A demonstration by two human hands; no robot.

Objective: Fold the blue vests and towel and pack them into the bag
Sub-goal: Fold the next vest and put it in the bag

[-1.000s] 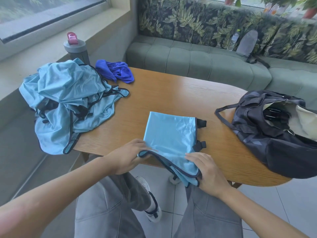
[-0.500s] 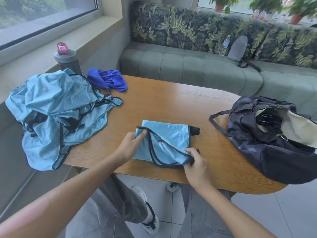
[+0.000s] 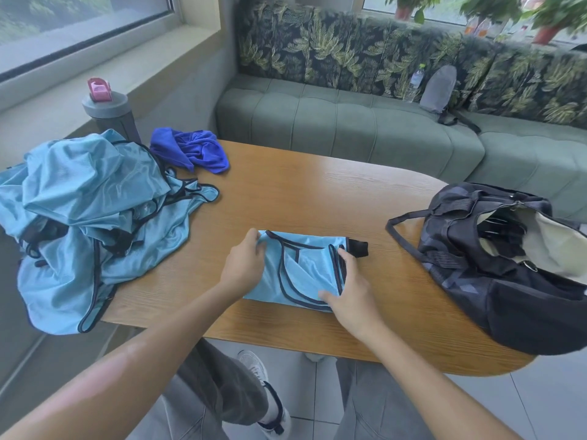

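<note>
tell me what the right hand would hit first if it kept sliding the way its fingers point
Probably the vest's black strap, just past the right hand on the folded vest; beyond that, bare table.

Bare arms, grey trousers

We saw no sleeves at all, loose grey trousers [image 3: 219,389], and a white sneaker [image 3: 257,373] with dark trim.

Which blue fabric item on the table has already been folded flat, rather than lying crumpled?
The light blue vest under both hands, at the table's near edge. The vest pile at the left and the dark blue towel lie crumpled.
</note>
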